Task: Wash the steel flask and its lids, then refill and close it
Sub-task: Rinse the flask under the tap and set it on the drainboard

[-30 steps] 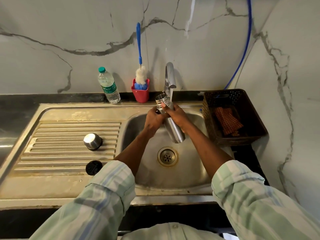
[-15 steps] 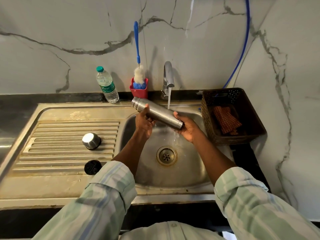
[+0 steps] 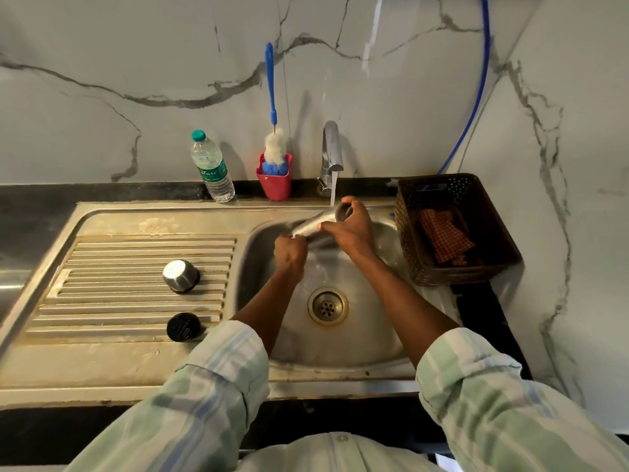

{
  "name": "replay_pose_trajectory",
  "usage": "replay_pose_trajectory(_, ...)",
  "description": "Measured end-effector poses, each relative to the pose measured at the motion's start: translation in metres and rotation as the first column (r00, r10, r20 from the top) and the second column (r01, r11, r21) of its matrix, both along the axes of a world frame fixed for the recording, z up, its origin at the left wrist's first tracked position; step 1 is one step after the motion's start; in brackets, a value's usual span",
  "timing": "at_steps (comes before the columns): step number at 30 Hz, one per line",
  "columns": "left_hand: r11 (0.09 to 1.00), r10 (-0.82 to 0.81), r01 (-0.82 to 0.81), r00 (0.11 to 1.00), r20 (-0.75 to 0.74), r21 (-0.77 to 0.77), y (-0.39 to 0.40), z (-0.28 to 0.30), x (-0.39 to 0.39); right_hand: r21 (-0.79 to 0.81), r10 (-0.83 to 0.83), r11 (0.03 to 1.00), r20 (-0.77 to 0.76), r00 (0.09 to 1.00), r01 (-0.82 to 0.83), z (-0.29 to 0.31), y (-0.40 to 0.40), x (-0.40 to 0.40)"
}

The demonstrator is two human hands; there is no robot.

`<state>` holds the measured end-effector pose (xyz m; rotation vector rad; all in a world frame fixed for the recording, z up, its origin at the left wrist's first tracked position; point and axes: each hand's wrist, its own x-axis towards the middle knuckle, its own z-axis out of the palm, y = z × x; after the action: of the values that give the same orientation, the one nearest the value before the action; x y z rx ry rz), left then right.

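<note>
Marble-veined walls back the steel sink (image 3: pixel 258 338), where my right hand (image 3: pixel 352 229) wraps the steel flask (image 3: pixel 315 223) near its open mouth under the tap's (image 3: pixel 332 151) running stream. My left hand (image 3: pixel 289 252) grips the flask's lower end, so it lies tilted between both hands above the basin. Out on the draining board sit the steel lid (image 3: pixel 180 274) and, nearer me, the black lid (image 3: pixel 182 327).

One steel flask (image 3: pixel 315 223), two lids on the drainboard at 9 o'clock: steel lid (image 3: pixel 180 274), black lid (image 3: pixel 183 327); one plastic bottle (image 3: pixel 211 168), one brush (image 3: pixel 272 144), one basket (image 3: pixel 456 229), two hands: left hand (image 3: pixel 289 250), right hand (image 3: pixel 354 229)
</note>
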<state>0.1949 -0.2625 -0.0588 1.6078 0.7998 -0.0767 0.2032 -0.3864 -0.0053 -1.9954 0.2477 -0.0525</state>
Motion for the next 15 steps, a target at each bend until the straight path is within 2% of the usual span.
replay_pose_trajectory(3, 0.946, -0.290, 0.266, 0.951, 0.112, 0.187, -0.007, 0.005, -0.006, -0.065, 0.001, 0.998, 0.073, 0.997, 0.003, 0.011, 0.004, 0.009)
replay_pose_trajectory(5, 0.901, -0.389, 0.345, 0.910, 0.141, 0.263, -0.011, 0.005, -0.006, -0.072, 0.002, 0.997, 0.095, 0.995, 0.005, 0.018, 0.006, 0.016)
replay_pose_trajectory(10, 0.855, -0.447, 0.327, 0.858, 0.253, 0.402, -0.016, 0.016, 0.000, -0.063, 0.002, 0.998, 0.102, 0.995, 0.004, 0.028, 0.012, 0.022)
replay_pose_trajectory(15, 0.852, -0.473, 0.360, 0.841, 0.263, 0.381, -0.014, 0.024, -0.001, -0.044, -0.009, 0.999, 0.127, 0.992, 0.014, 0.026, 0.015, 0.018)
